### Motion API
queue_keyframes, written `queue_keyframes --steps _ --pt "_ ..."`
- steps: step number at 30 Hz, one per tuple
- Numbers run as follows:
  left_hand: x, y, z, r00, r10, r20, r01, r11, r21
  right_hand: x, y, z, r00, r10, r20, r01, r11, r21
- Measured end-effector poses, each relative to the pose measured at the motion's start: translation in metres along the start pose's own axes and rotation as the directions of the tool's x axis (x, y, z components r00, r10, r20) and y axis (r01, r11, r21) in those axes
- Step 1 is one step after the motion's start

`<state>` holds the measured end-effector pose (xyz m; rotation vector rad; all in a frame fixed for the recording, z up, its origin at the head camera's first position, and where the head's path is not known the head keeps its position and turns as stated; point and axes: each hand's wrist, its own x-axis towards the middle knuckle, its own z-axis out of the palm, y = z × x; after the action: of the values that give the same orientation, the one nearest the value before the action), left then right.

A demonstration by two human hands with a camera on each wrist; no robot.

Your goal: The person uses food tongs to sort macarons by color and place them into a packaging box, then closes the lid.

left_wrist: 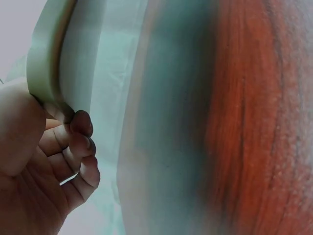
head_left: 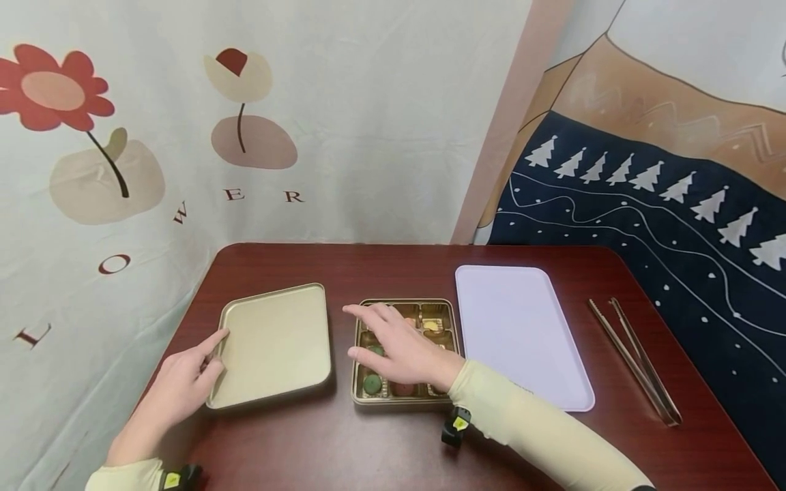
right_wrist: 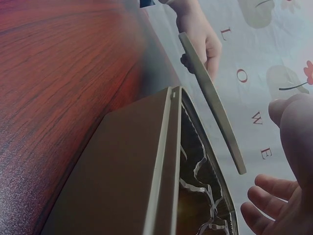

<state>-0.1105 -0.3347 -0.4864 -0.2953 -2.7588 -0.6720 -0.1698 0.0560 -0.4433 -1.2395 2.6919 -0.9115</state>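
My left hand [head_left: 179, 383] pinches the left edge of a pale gold tin lid [head_left: 273, 344]. Thumb and fingers clasp the rim, as the left wrist view also shows, and the lid [right_wrist: 213, 105] is raised off the table in the right wrist view. To its right stands a gold tin box [head_left: 402, 404] with a compartmented insert. Inside it are small round pieces, among them a green one [head_left: 372, 384] and a yellow one [head_left: 432, 326]. My right hand [head_left: 399, 344] hovers over the box with fingers extended and nothing held, hiding part of the contents.
A pale lavender tray [head_left: 518, 327] lies flat right of the box, partly under my right forearm. Metal tongs [head_left: 638, 368] rest farther right on the dark red wooden table [head_left: 393, 450]. Printed curtains [head_left: 381, 123] hang behind the table's far edge.
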Motion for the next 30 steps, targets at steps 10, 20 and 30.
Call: queue_keyframes --steps 10,20,30 --pt "0.003 0.006 0.000 1.000 0.001 0.018 -0.001 1.000 0.006 -0.001 0.001 0.000 1.000 0.005 -0.003 -0.005 1.000 -0.015" --pt "0.017 0.033 -0.006 0.999 0.042 -0.008 -0.042 0.999 -0.033 -0.002 0.003 -0.001 0.999 0.038 -0.004 -0.038 0.999 -0.008" --pt "0.028 0.065 -0.003 0.998 0.057 0.011 -0.056 0.996 -0.070 -0.002 0.003 -0.001 0.996 0.089 -0.001 -0.089 0.996 -0.003"
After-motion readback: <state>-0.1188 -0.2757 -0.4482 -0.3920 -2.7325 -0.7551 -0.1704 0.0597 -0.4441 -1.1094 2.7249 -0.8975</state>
